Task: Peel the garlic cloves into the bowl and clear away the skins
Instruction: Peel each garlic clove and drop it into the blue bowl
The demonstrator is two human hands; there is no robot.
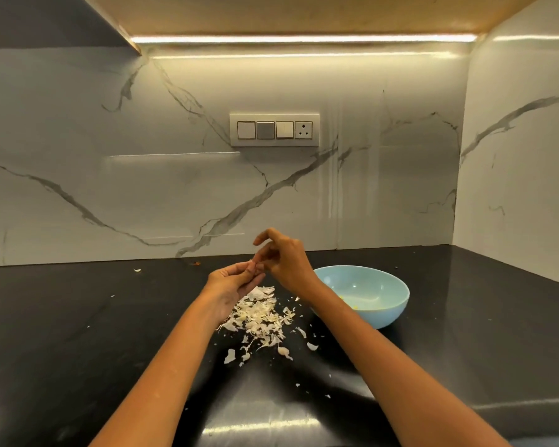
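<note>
2 bare hands are meeting above the glossy black stone counter [78, 333]: the left hand [231, 280] is pinching 1 small pale garlic clove [258, 268], and the right hand [283, 258] is picking at it with curled fingertips. 1 heap of papery white garlic skins [259, 317] is lying just beneath them, scraps trailing toward the near edge. 1 light-blue round bowl [381, 304] is sitting just right of the heap, with bare counter stretching out on both sides.

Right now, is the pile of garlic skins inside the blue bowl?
No, the garlic skins lie on the black counter, left of the blue bowl.
</note>
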